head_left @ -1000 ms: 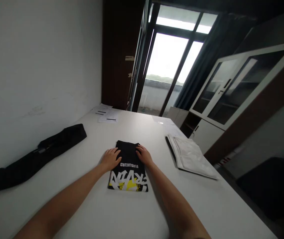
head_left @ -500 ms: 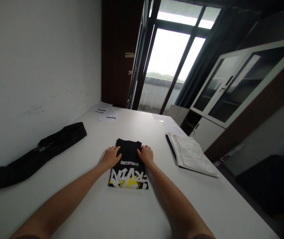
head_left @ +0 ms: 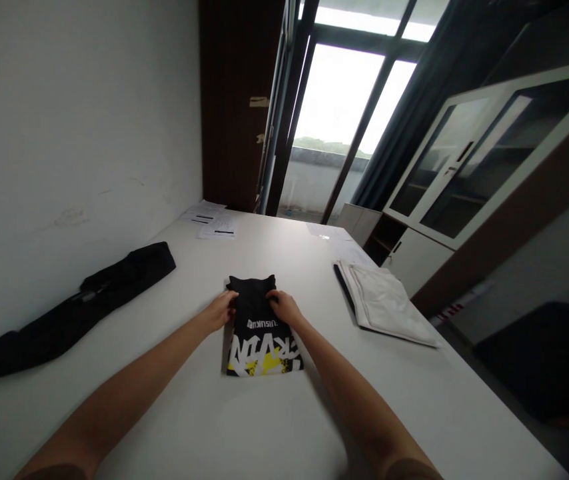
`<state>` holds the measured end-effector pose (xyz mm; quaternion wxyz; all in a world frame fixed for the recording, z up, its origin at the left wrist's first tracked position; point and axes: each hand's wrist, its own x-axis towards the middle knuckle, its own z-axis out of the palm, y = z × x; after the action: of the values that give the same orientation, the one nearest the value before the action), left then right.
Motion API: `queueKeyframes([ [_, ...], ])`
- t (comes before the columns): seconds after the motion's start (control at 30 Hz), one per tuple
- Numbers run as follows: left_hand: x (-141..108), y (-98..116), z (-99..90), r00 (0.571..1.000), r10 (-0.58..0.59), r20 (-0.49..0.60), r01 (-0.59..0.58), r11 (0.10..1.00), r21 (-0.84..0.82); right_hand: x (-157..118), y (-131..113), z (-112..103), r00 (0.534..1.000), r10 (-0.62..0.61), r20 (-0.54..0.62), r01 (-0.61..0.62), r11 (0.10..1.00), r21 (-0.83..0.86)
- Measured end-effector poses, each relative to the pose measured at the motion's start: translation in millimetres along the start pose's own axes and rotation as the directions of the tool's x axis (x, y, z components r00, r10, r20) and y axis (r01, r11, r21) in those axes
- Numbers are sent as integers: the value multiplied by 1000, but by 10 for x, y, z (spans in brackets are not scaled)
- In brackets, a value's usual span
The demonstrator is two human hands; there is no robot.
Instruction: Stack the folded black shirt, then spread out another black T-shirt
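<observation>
A folded black T-shirt (head_left: 264, 333) with white lettering and a yellow print is in front of me on the white table (head_left: 204, 413). Its far end is lifted a little, and the near printed end rests on the table. My left hand (head_left: 222, 310) pinches the shirt's left side near the far end, thumb on top. On the opposite side, my right hand (head_left: 284, 307) grips the right edge at about the same height, its thumb also on the cloth. The undersides of the fingers are hidden by the shirt.
Along the wall at left lies a long folded black garment (head_left: 79, 303). A stack of folded white cloth (head_left: 384, 303), with a dark layer at its left edge, sits at right. Papers (head_left: 217, 227) lie at the table's far end. A glass-doored cabinet (head_left: 452, 170) stands beyond the right edge.
Both hands have gone from lying on the shirt's sides to gripping its edges. The shirt's far end has risen and shifted left, while its near end has slid slightly right.
</observation>
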<state>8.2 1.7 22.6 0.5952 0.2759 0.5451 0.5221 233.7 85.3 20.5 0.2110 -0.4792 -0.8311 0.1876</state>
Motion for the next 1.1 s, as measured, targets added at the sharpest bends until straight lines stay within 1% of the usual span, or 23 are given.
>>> queueKeyframes([
  [0.1, -48, -10, 36, 1000, -14, 17, 15, 999, -50, -9, -83, -20, 990, -17, 142, 1, 994, 107],
  [0.17, -69, -5, 62, 1000, -2, 14, 3, 997, -80, -25, -166, -29, 987, -37, 157, 9, 985, 175],
  [0.23, -77, 14, 76, 999, 41, 5, -40, 992, -119, -41, -255, -25, 992, -57, 113, 28, 970, 241],
  [0.37, -70, 35, 82, 980, 195, -28, -196, 950, -244, -65, -390, 20, 994, -109, 10, 98, 930, 354],
  [0.4, -67, 27, 84, 978, 208, -13, -204, 941, -270, -74, -413, 34, 992, -124, -7, 118, 921, 371],
  [0.43, -63, 17, 87, 980, 198, 11, -187, 939, -290, -86, -433, 47, 991, -135, -17, 132, 916, 378],
  [0.5, -56, -8, 92, 988, 138, 68, -111, 944, -312, -121, -475, 64, 990, -140, -17, 137, 928, 347],
  [0.57, -49, -21, 86, 992, 73, 103, -37, 948, -315, -166, -523, 70, 992, -125, 16, 116, 959, 258],
  [0.63, -41, -19, 68, 989, 40, 145, 7, 951, -309, -208, -574, 71, 995, -88, 46, 79, 984, 161],
  [0.7, -30, -9, 41, 980, 22, 196, 37, 956, -293, -237, -619, 76, 996, -58, 64, 52, 994, 100],
  [0.8, -2, -5, -3, 973, 18, 232, 40, 969, -242, -249, -651, 103, 996, -45, 70, 42, 998, 51],
  [0.93, 39, -11, -60, 978, 6, 208, 35, 981, -190, -231, -609, 158, 997, -50, 65, 49, 999, 7],
  [1.1, 56, -9, -84, 986, 55, 156, -25, 981, -192, -199, -516, 205, 997, -49, 64, 44, 997, 70],
])
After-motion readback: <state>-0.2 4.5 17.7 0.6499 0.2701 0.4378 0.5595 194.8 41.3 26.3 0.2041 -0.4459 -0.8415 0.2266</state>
